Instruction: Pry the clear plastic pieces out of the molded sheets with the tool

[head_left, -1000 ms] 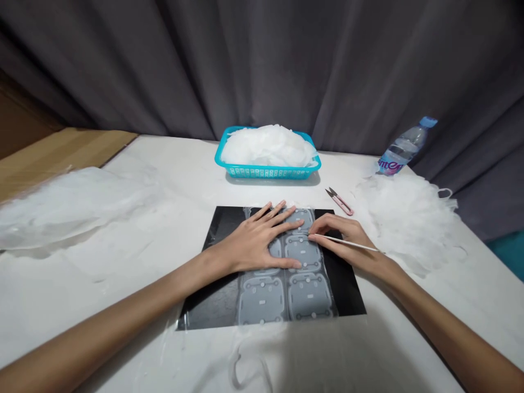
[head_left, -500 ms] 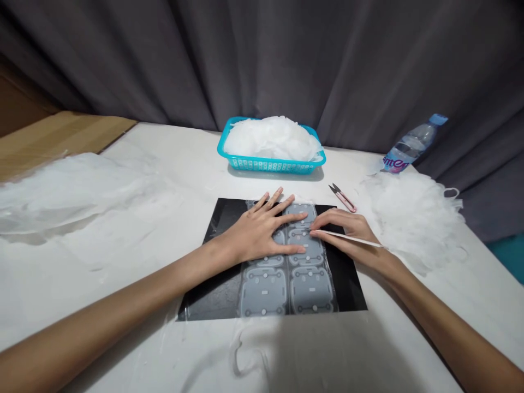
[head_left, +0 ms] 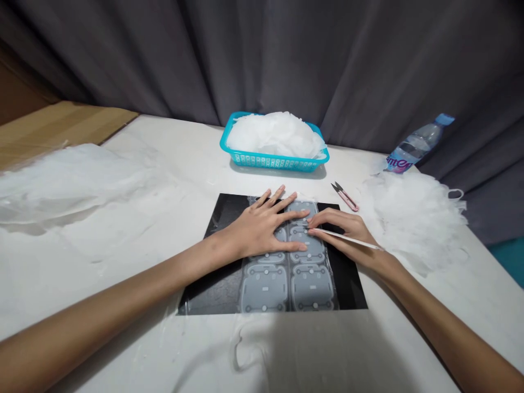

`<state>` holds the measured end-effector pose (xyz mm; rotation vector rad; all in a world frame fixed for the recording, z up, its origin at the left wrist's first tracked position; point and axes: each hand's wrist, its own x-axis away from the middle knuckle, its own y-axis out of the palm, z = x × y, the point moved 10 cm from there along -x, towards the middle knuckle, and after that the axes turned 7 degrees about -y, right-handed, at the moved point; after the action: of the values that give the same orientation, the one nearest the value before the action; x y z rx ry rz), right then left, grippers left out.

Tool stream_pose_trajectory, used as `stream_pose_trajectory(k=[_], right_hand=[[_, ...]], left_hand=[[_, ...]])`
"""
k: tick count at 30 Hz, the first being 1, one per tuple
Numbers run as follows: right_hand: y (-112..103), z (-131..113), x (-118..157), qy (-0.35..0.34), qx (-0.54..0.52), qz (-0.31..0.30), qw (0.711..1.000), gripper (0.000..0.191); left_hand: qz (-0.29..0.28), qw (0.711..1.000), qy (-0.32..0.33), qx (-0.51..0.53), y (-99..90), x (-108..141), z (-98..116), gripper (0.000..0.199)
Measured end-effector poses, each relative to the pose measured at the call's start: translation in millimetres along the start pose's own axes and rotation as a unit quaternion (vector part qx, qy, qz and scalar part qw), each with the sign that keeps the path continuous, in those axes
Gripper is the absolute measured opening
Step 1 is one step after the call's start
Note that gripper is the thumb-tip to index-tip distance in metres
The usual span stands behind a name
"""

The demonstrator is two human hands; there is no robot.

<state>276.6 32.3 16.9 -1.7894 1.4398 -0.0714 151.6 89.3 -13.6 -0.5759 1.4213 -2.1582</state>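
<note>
Dark curtain (head_left: 295,65) behind white table (head_left: 196,147)

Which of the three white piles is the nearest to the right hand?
The right pile, beside the bottle. It lies next to the right hand; the basket pile and the left pile are farther away.

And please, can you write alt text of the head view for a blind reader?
The left hand lies spread on a sheet of rounded grey panels over a black mat; the right hand holds a thin white tool close by. Around them are a blue basket heaped with white material, pink snips, a water bottle and white piles.
</note>
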Motion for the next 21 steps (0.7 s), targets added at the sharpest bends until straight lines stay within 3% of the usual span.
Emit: stream_pose_trajectory(k=[7, 12, 16, 21], right_hand=[[6.0, -20.1, -3.8, -0.068, 0.097, -0.049, 0.992, 0.015], [4.8, -22.7, 0.0, -0.062, 0.146, -0.085, 0.984, 0.018], [1.2, -19.3, 2.5, -0.049, 0.143, -0.084, 0.985, 0.016], [4.6, -21.6, -0.1, -0.081, 0.154, -0.065, 0.983, 0.014]], left_hand=[[0.006, 1.000, 0.017, 0.002, -0.2, -0.9, 0.1, 0.089], [0.014, 1.000, 0.016, -0.019, 0.0, 0.0, -1.4, 0.085], [0.016, 0.999, 0.017, -0.032, 0.5, -0.1, -1.6, 0.085], [0.025, 0.999, 0.021, -0.023, 0.2, -0.8, -2.8, 0.085]])
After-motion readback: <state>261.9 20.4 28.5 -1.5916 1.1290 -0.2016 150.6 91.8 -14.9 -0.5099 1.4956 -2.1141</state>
